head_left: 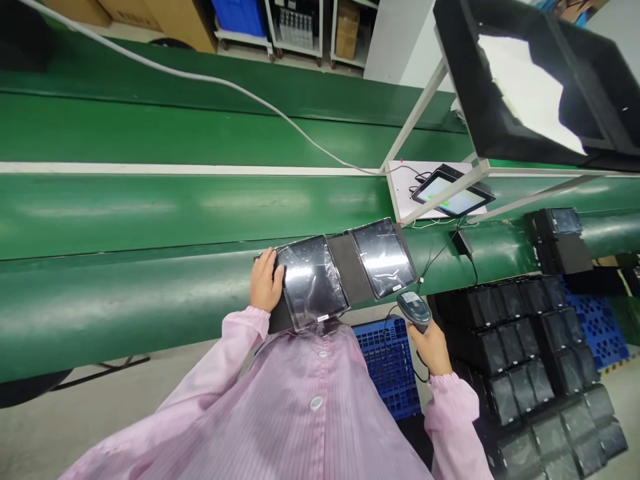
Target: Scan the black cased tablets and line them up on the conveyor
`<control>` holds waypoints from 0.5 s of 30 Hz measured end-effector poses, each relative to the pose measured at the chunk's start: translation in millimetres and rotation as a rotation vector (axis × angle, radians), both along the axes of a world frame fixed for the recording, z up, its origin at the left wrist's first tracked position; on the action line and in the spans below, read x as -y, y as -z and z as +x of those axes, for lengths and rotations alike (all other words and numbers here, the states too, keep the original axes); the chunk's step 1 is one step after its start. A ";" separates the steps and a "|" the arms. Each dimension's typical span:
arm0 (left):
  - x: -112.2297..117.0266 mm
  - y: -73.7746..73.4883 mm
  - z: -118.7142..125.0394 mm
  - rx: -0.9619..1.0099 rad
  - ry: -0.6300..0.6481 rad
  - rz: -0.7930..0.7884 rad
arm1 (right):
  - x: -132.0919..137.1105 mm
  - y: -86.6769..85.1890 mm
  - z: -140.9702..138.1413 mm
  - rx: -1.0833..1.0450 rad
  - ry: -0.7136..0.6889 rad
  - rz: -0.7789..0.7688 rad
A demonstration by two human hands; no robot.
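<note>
A black foam tray [353, 268] lies at the near edge of the green bench, tilted toward my body. Two dark, film-wrapped screen panels sit in it, a left panel [311, 283] and a right panel [383, 257], each with a small white label along its lower edge. My left hand [267, 281] grips the tray's left end, thumb beside the left panel. In my right hand [431, 347] is a barcode scanner [415, 308], held just off the tray's lower right corner. My fingers are wrapped round its handle.
A lit tablet [453, 192] stands on a white board under a metal frame [425, 113]. A power adapter [461, 243] and cables lie nearby. Several stacked black trays of panels [520, 347] are at the right. A blue pallet [387, 367] is below; a white cable [225, 83] crosses the bench.
</note>
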State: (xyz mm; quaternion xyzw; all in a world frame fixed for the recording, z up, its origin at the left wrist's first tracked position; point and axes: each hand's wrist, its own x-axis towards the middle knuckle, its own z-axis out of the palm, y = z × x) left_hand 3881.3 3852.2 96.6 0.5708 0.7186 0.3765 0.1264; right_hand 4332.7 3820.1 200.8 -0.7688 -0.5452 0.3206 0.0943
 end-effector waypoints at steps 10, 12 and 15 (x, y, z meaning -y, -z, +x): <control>1.6 -0.5 -2.1 0.009 -0.011 -0.012 | 16.1 -27.3 -18.4 -0.077 -0.074 0.002; 0.7 -0.2 -5.7 0.022 -0.003 -0.024 | 32.7 -34.0 -40.4 -0.141 -0.114 -0.056; -1.9 3.1 -15.8 0.054 -0.036 -0.053 | 62.1 -34.2 -86.4 -0.254 -0.182 -0.085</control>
